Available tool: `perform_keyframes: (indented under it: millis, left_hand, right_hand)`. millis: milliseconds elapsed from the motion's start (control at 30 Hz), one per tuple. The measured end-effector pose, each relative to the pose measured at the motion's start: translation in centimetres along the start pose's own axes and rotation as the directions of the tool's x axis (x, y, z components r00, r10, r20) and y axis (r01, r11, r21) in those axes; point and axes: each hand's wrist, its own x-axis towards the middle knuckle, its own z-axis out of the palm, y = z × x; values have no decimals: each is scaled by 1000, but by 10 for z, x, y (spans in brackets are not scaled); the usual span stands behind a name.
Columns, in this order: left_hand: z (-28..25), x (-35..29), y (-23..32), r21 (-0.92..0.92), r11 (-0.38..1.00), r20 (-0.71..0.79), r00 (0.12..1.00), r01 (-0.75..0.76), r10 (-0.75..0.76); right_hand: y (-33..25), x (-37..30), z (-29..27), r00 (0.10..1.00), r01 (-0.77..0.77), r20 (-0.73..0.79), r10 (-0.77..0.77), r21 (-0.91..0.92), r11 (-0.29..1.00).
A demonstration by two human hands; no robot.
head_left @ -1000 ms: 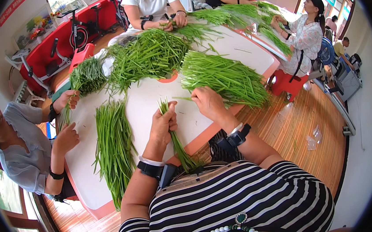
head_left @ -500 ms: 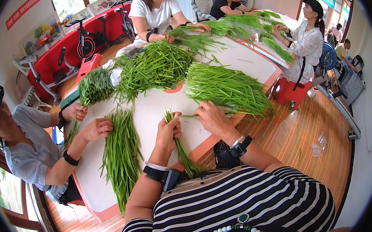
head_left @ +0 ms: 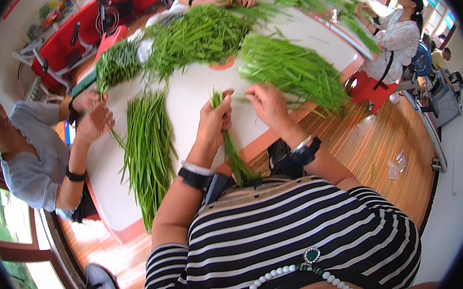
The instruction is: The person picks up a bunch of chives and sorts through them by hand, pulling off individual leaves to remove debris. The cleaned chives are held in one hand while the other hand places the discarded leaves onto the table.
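The left hand (head_left: 213, 125) has its fingers wrapped round the bunch (head_left: 236, 161), whose long axis crosses the counter's (head_left: 188, 104) near edge. The right hand (head_left: 270, 107), nearer the rightward pile (head_left: 294, 73), has fingertips gathered; whether pinching anything, I cannot tell.

Your striped top (head_left: 287, 211) looks like soft matt cloth, and the bead necklace (head_left: 263, 279) you've got on is smooth and kinda glossy. Black wrist unit (head_left: 195, 178) = matt plastic by the look of it. The green stems (head_left: 235, 158) you're holding look smooth, same as the white tabletop (head_left: 191, 87). Floor (head_left: 348, 159)'s shiny wood, red stool (head_left: 372, 89)'s smooth plastic.
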Motion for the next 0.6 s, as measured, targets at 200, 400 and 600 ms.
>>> perform_keyframes:
  millis: [200,400,600]
  left_hand:
    - [2,5,-2,14,1000,43,999,-18,18]
    - [3,4,-2,31,1000,27,1000,2,-3]
    - [8,-2,2,44,999,6,1000,-5,5]
  right_hand:
    - [-4,0,18,998,-64,18,62,167,984]
    - [-15,5,12,990,-135,6,143,378,916]
    - [-23,11,4,991,134,-46,-129,145,980]
